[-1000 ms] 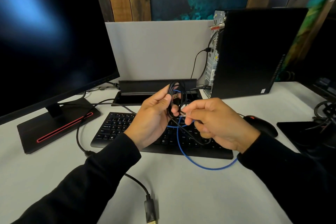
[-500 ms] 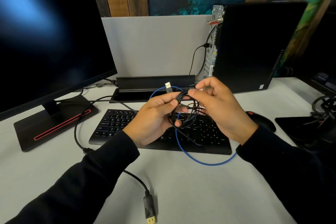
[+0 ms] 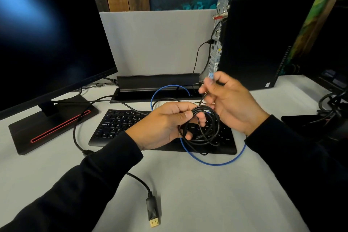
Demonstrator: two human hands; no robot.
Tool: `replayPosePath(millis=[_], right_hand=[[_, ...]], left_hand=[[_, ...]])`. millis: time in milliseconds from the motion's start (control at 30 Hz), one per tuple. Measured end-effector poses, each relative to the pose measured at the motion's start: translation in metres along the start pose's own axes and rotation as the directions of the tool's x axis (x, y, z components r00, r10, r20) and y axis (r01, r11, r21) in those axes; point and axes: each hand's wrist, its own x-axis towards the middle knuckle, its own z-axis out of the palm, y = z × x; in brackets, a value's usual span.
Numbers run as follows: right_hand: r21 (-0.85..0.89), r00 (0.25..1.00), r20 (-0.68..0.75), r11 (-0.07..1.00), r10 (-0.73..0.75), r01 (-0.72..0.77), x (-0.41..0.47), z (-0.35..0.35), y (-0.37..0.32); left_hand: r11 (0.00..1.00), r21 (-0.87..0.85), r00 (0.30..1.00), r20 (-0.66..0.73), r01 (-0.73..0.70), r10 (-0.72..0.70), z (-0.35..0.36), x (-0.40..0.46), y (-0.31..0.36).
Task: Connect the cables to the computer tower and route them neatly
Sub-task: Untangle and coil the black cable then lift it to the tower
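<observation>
Left hand (image 3: 165, 124) gripping coiled black cable (image 3: 202, 128) above keyboard (image 3: 116, 126), right hand (image 3: 229, 100) pinching blue cable (image 3: 212, 162) end, blurred, computer tower (image 3: 263, 39) at desk (image 3: 207, 194) far edge

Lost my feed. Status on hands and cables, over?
Left hand grips black coil. Right hand pinches blue plug, short of tower. Gold-tipped cable loose on desk. Keyboard beneath.

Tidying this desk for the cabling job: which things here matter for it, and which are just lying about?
For the job: black computer tower; coiled black cable in left hand; blue cable, its end at right hand; gold-tipped black plug.

Lying about: black keyboard; dark monitor.
</observation>
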Motion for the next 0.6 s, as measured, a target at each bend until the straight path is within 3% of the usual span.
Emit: replayPosePath(millis=[133,267,500,600], right_hand=[[0.22,0.953,-0.302,0.972,-0.015,0.085,0.014,-0.023,-0.011],[0.217,0.889,-0.449,0.955,-0.086,0.202,0.021,-0.043,-0.004],[0.224,0.862,-0.487,0.934,-0.141,0.279,0.028,-0.047,-0.001],[0.229,0.911,-0.404,0.955,-0.081,0.187,0.026,-0.046,0.001]], left_hand=[[0.999,0.049,1.0,-0.003,0.013,-0.013,-0.002,-0.001,0.0],[1.0,0.017,0.999,0.031,0.02,-0.02,0.0,0.0,-0.001],[0.992,-0.116,0.991,0.129,0.051,-0.036,-0.003,-0.001,0.0],[0.982,-0.185,0.999,0.019,-0.027,0.031,-0.001,0.0,0.001]])
